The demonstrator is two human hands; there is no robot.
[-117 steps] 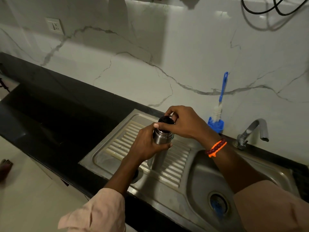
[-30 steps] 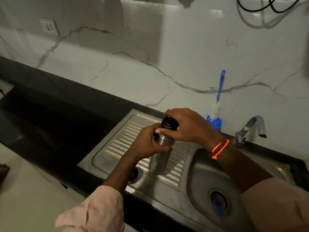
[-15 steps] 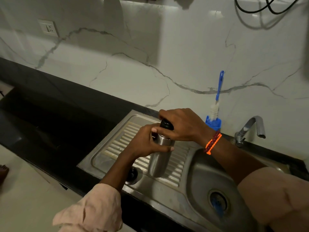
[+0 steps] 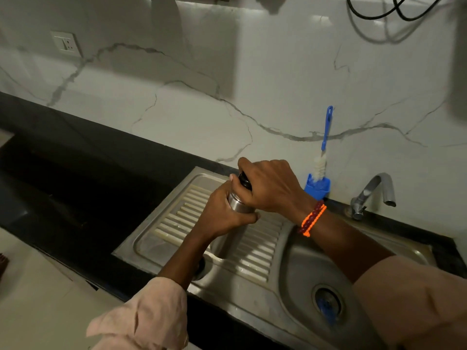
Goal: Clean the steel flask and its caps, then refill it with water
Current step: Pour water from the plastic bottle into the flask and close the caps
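The steel flask [image 4: 236, 205] stands upright on the ribbed drainboard [image 4: 177, 218] of the sink. My left hand [image 4: 222, 213] grips its body just below the neck. My right hand [image 4: 270, 188] covers the top and grips the black cap [image 4: 243, 180] from above. Only a sliver of the cap and a band of steel show between the hands. A dark round object [image 4: 201, 267], possibly another cap, lies on the drainboard, half hidden behind my left forearm.
A blue bottle brush [image 4: 324, 147] stands in a blue holder [image 4: 317, 186] against the marble wall. The tap [image 4: 374, 193] sits at the back right, over the basin [image 4: 303, 269] with its drain [image 4: 327, 301]. Black counter [image 4: 75, 173] runs to the left.
My right hand has closed further over the cap and turned on it; less of the cap shows now. The left hand keeps its grip and the flask stays in place.
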